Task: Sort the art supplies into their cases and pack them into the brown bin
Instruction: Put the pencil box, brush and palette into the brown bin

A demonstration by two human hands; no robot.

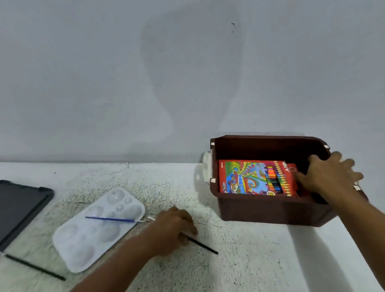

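L hand curled round black brush on speckled table. R hand w/ fingers spread over crayon box edge inside brown bin; grip unclear. Palette w/ blue brush nearby.

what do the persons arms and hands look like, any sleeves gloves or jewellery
Both arms come in bare from the bottom edge of the head view: no sleeve shows on either forearm. The left hand and the right hand wear no gloves. No watch, bracelet or ring is visible on them, though the picture is slightly blurred, so something small could be missed.
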